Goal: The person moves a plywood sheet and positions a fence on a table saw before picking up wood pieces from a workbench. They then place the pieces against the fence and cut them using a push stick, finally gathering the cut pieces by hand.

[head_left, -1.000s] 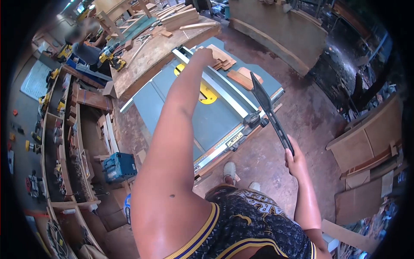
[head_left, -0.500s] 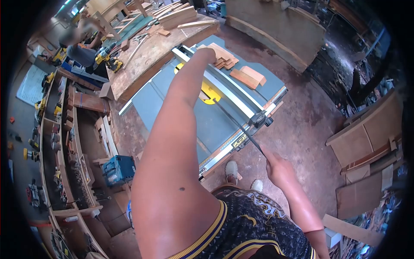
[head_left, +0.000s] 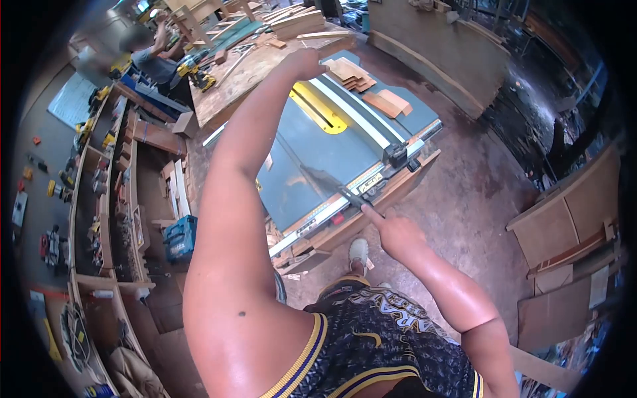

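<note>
A table saw (head_left: pixel 292 192) stands before me, with a yellow throat plate (head_left: pixel 322 109) and a long metal rip fence (head_left: pixel 361 116). My left hand (head_left: pixel 307 65) reaches to the far end of the saw, by the fence; its fingers are too hidden to read. My right hand (head_left: pixel 401 237) is closed on the handle of a long dark push stick (head_left: pixel 352 198), whose blurred far part lies over the near side of the saw table. Beyond the fence are a stack of thin wood pieces (head_left: pixel 352 71) and more wood pieces (head_left: pixel 388 103).
A wooden workbench (head_left: pixel 232 86) behind the saw carries boards and a yellow drill (head_left: pixel 196 74). Another person (head_left: pixel 149 63) works at the far left. Shelves of tools (head_left: pixel 126 219) and a blue toolbox (head_left: pixel 179 239) line the left. Wooden panels (head_left: pixel 564 205) lean at right.
My right hand has moved left and up, swinging the push stick away from the throat plate toward the saw's near left. My left hand has moved slightly left and farther away.
</note>
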Action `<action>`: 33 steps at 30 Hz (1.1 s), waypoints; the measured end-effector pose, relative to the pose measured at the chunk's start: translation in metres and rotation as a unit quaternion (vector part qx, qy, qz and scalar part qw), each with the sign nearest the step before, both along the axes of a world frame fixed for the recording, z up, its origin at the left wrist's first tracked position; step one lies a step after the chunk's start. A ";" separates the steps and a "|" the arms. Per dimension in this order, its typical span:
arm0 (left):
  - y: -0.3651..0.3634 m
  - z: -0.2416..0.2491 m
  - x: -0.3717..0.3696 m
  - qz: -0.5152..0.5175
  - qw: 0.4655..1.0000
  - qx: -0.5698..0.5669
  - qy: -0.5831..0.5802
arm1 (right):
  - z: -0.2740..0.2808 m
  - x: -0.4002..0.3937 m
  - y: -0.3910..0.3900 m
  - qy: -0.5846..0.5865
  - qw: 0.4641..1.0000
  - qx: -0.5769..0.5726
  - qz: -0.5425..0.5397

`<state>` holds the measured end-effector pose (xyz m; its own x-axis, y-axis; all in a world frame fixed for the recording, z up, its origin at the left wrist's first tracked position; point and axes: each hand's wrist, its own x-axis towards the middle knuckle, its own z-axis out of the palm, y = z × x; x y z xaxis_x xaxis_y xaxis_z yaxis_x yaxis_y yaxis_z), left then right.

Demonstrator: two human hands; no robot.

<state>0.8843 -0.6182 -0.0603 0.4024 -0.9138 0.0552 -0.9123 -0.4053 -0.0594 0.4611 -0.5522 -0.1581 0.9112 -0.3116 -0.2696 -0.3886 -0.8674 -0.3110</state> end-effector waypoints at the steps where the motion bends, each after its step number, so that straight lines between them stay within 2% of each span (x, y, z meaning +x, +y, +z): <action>1: 0.013 -0.004 -0.001 0.002 1.000 -0.021 0.017 | -0.002 -0.002 0.001 -0.015 1.000 0.012 -0.008; 6: 0.068 -0.027 -0.038 0.038 0.992 -0.108 0.051 | -0.014 -0.023 0.011 -0.054 0.998 0.039 -0.012; 8: 0.069 -0.041 -0.038 0.048 0.990 -0.113 0.067 | -0.033 -0.039 0.010 -0.129 0.986 0.103 -0.002; 10: 0.060 -0.046 -0.034 0.038 0.990 -0.123 0.054 | -0.039 -0.054 0.007 -0.107 0.985 0.129 -0.026; 12: 0.039 -0.043 -0.023 0.023 0.991 -0.104 0.086 | -0.047 -0.068 0.005 -0.177 0.973 0.143 -0.030; 14: 0.002 -0.055 0.008 -0.002 0.988 -0.128 0.091 | -0.046 -0.076 0.003 -0.165 0.973 0.153 -0.055; 16: -0.036 -0.066 0.036 -0.018 0.994 -0.089 0.061 | -0.044 -0.079 0.003 -0.151 0.971 0.164 -0.084; 19: -0.082 -0.086 0.068 -0.015 0.997 -0.043 0.056 | -0.043 -0.079 0.013 -0.204 0.955 0.175 -0.130; 21: -0.102 -0.099 0.083 -0.001 0.998 -0.016 0.061 | -0.042 -0.075 0.020 -0.210 0.924 0.216 -0.237; 22: -0.109 -0.106 0.088 0.002 0.998 -0.014 0.065 | -0.048 -0.075 0.024 -0.205 0.924 0.218 -0.236; 24: -0.125 -0.116 0.094 0.017 0.999 0.017 0.042 | -0.059 -0.076 0.028 -0.263 0.898 0.190 -0.297; 25: -0.131 -0.119 0.096 0.036 0.998 0.030 0.039 | -0.058 -0.074 0.030 -0.257 0.891 0.194 -0.320; 26: -0.134 -0.120 0.098 0.030 0.998 0.030 0.041 | -0.058 -0.069 0.029 -0.257 0.889 0.192 -0.326; 29: -0.143 -0.116 0.101 0.025 0.985 0.122 0.119 | -0.054 -0.061 0.031 -0.271 0.885 0.169 -0.338; 32: -0.158 -0.118 0.110 -0.006 0.974 0.186 0.132 | -0.051 -0.047 0.032 -0.264 0.889 0.172 -0.331; 33: -0.160 -0.124 0.112 0.001 0.979 0.159 0.127 | -0.055 -0.045 0.032 -0.272 0.890 0.168 -0.326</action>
